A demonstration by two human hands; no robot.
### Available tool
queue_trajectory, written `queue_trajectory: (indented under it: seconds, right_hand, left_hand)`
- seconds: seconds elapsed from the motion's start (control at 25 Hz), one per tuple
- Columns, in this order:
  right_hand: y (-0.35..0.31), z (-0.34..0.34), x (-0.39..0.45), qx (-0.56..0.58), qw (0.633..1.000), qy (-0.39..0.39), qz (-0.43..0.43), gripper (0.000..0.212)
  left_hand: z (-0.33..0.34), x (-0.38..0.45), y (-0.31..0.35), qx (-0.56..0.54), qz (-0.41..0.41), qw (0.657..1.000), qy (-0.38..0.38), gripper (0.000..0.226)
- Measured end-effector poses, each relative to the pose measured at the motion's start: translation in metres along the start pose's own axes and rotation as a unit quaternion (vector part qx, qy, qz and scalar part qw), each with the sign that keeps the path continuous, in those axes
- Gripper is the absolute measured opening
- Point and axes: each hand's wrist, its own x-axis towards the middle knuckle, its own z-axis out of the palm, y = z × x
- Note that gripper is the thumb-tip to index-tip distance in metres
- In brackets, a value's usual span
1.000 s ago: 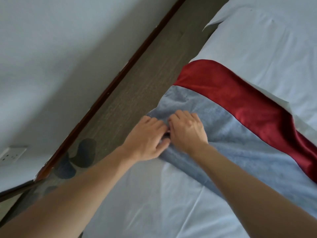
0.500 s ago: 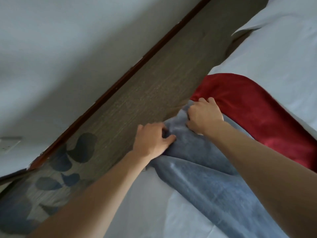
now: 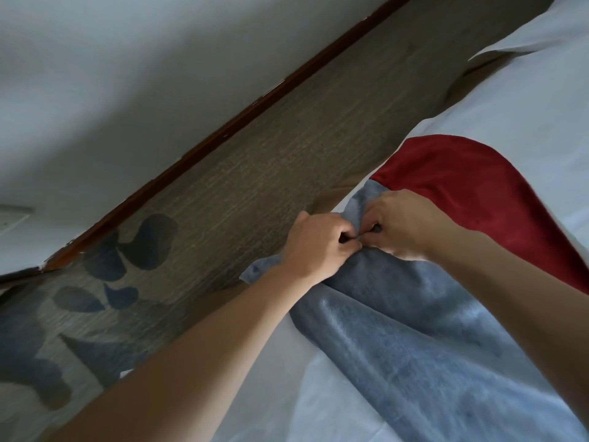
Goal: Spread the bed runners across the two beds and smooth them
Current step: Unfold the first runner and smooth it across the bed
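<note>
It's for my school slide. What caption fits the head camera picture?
Left hand and right hand pinch the blue-and-red bed runner at the white bed's edge.

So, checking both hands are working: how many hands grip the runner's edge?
2: the left hand and the right hand pinch the bed runner side by side at the bed's edge.

Floor: brown-grey carpet (image 3: 255,186) beside the bed, printed with dark blue leaf shapes (image 3: 149,240) toward the lower left.
Skirting: dark reddish-brown strip (image 3: 223,129) running diagonally where the carpet meets the wall.
Wall: plain white (image 3: 127,59), with a white socket plate (image 3: 12,215) at the left edge, blurred.
</note>
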Motion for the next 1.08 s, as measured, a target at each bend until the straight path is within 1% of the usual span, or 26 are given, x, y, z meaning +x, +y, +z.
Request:
queue_trajectory:
  seconds: [0.2, 0.32, 0.48, 0.56, 0.64, 0.68, 0.72, 0.8, 0.92, 1.0, 1.08]
  right_hand:
    - [-0.003, -0.004, 0.011, -0.009, 0.996, 0.089, 0.007, 0.021]
    - [-0.013, -0.012, 0.033, -0.039, 0.993, 0.113, 0.010, 0.022]
    - [-0.034, -0.014, 0.069, -0.044, 0.987, 0.152, 0.014, 0.023]
    - [-0.042, -0.010, 0.082, -0.046, 0.987, 0.152, 0.009, 0.025]
    - [-0.043, 0.001, 0.078, -0.051, 0.988, 0.146, 0.012, 0.027]
    - [-0.040, 0.008, 0.069, -0.037, 0.986, 0.160, 0.016, 0.027]
    - [-0.035, 0.016, 0.054, -0.016, 0.981, 0.191, 0.021, 0.028]
    - [-0.021, 0.027, 0.021, 0.005, 0.963, 0.267, 0.043, 0.028]
    - [0.016, 0.038, -0.043, 0.014, 0.920, 0.374, 0.122, 0.029]
    - [0.042, 0.046, -0.092, 0.022, 0.896, 0.410, 0.171, 0.029]
    - [0.065, 0.062, -0.147, 0.021, 0.876, 0.426, 0.225, 0.030]
  left_hand:
    - [-0.007, 0.016, -0.010, 0.005, 0.007, 0.999, 0.051, 0.016]
    - [-0.020, 0.030, -0.018, 0.028, -0.004, 0.998, 0.060, 0.015]
    - [-0.042, 0.043, -0.047, 0.039, -0.036, 0.995, 0.088, 0.014]
    - [-0.049, 0.044, -0.061, 0.053, -0.048, 0.995, 0.074, 0.016]
    - [-0.047, 0.041, -0.062, 0.065, -0.060, 0.996, 0.030, 0.015]
    - [-0.043, 0.039, -0.059, 0.067, -0.061, 0.996, 0.015, 0.014]
    - [-0.036, 0.039, -0.050, 0.070, -0.056, 0.996, 0.014, 0.015]
    - [-0.020, 0.043, -0.023, 0.092, -0.025, 0.995, 0.038, 0.021]
    - [0.012, 0.051, 0.046, 0.126, 0.079, 0.987, 0.061, 0.019]
    - [0.038, 0.048, 0.096, 0.126, 0.146, 0.979, 0.068, 0.019]
    - [0.068, 0.037, 0.144, 0.141, 0.219, 0.963, 0.063, 0.020]
